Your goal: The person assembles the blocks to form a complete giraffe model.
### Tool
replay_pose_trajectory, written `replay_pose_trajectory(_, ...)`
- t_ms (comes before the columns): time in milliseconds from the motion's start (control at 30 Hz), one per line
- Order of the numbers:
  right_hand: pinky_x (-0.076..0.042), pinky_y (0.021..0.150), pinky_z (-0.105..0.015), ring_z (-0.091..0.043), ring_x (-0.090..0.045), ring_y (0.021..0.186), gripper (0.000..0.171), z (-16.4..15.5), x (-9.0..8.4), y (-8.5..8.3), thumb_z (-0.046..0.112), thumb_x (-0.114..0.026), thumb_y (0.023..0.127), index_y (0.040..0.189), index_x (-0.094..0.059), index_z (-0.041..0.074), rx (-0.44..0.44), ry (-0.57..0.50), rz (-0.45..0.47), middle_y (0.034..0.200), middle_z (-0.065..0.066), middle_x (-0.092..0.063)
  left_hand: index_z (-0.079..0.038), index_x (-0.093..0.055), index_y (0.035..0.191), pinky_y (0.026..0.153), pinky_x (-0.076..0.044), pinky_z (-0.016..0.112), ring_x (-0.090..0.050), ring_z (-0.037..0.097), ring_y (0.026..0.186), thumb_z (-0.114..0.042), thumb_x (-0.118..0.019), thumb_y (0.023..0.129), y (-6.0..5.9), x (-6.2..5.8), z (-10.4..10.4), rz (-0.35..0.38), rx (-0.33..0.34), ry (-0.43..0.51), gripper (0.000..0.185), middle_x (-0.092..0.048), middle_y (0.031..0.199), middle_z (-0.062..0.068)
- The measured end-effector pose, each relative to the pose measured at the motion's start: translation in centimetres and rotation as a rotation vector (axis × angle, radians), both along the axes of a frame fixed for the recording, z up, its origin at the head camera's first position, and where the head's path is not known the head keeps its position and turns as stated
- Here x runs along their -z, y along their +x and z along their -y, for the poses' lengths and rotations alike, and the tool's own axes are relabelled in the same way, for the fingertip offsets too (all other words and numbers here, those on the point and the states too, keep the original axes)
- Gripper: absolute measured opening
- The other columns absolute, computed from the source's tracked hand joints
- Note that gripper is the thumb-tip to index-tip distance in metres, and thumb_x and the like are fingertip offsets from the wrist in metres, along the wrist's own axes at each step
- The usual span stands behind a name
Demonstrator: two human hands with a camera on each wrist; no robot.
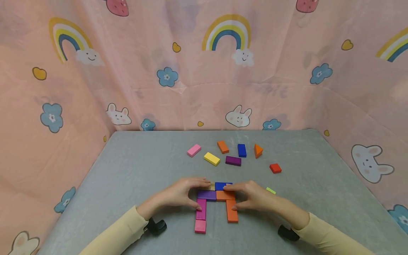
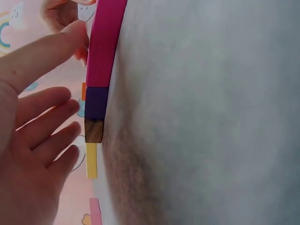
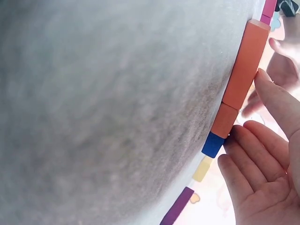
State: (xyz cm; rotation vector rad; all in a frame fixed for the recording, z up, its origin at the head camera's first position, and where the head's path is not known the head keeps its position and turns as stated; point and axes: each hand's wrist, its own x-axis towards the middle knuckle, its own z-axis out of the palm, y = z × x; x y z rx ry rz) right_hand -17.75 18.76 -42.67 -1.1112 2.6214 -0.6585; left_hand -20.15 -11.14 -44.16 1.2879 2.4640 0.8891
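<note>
Blocks are lying flat in an arch shape on the grey table point(image 1: 134, 166), right between the two hands. The left hand point(image 1: 178, 194) is pressing with nearly straight fingers on the purple block point(image 1: 206, 195) and the magenta block point(image 1: 201, 209), whose long axis is pointing toward the person. The right hand point(image 1: 251, 196) is touching the orange blocks point(image 1: 230, 205) and the blue block point(image 1: 220, 185) the same way, gripping nothing. A wooden block point(image 2: 94, 131) is mostly hidden under the fingers.

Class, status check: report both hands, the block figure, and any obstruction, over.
Left hand and right hand open, fingers straight, pressing block figure from both sides. Figure flat on table. Nothing obstructing.
</note>
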Motion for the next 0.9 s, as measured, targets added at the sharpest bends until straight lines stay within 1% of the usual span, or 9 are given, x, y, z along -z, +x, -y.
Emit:
replay_pose_trajectory(200,-0.051,0.094,-0.039,-0.019,-0.06,0.116,0.058,0.0,0.1,-0.1,0.035,-0.073,0.082,0.132,-0.057,0.012,-0.002,0.004,-0.005,0.129,-0.003,-0.062,-0.021,-0.055,0.135,0.11,-0.036,0.04,-0.038,0.014,0.138,-0.036,-0.08,0.075,-0.2,-0.1,0.0,0.063,-0.01,-0.045,0.067,-0.048,0.143,-0.006)
replay_pose_trajectory(433,-0.051,0.093,-0.04,-0.02,-0.06,0.115,0.058,0.0,0.1,-0.1,0.035,-0.074,0.082,0.132,-0.056,0.013,0.002,0.005,-0.003,0.128,-0.003,-0.062,-0.021,-0.054,0.135,0.11,-0.036,0.04,-0.038,0.012,0.138,-0.032,-0.08,0.075,-0.1,-0.2,-0.2,0.1,-0.024,-0.053,0.066,-0.048,0.143,-0.007)
replay_pose_trajectory(600,-0.051,0.093,-0.04,-0.02,-0.061,0.115,0.058,-0.1,0.1,-0.1,0.035,-0.074,0.081,0.132,-0.057,0.013,0.01,-0.008,-0.002,0.127,-0.003,-0.062,-0.022,-0.054,0.135,0.111,-0.035,0.04,-0.037,0.012,0.138,-0.033,-0.08,0.075,-0.1,-0.3,-0.2,0.122,-0.028,-0.054,0.066,-0.047,0.144,-0.006)
replay_pose_trajectory(733,-0.05,0.094,-0.04,-0.019,-0.06,0.116,0.058,-0.3,0.0,-0.2,0.036,-0.075,0.08,0.132,-0.058,0.015,0.031,-0.052,-0.004,0.128,-0.001,-0.062,-0.023,-0.054,0.135,0.111,-0.035,0.041,-0.037,0.012,0.138,-0.033,-0.08,0.075,-0.2,-0.2,-0.1,0.131,-0.03,-0.048,0.066,-0.046,0.144,-0.007)
replay_pose_trajectory(800,-0.051,0.093,-0.04,-0.019,-0.061,0.115,0.058,-0.8,-0.3,-0.2,0.036,-0.075,0.08,0.13,-0.059,0.014,0.047,-0.085,-0.037,0.127,-0.001,-0.063,-0.023,-0.054,0.135,0.11,-0.035,0.04,-0.037,0.012,0.138,-0.033,-0.08,0.075,-0.2,-0.1,-0.1,0.13,-0.031,-0.045,0.066,-0.046,0.144,-0.008)
replay_pose_trajectory(900,-0.052,0.09,-0.041,-0.02,-0.063,0.111,0.055,-2.4,-0.6,-0.3,0.03,-0.077,0.079,0.127,-0.061,0.009,0.087,-0.162,-0.093,0.123,-0.004,-0.065,-0.022,-0.054,0.135,0.11,-0.036,0.041,-0.038,0.013,0.138,-0.033,-0.08,0.075,-0.1,0.0,-0.1,0.117,-0.027,-0.041,0.066,-0.047,0.144,-0.008)
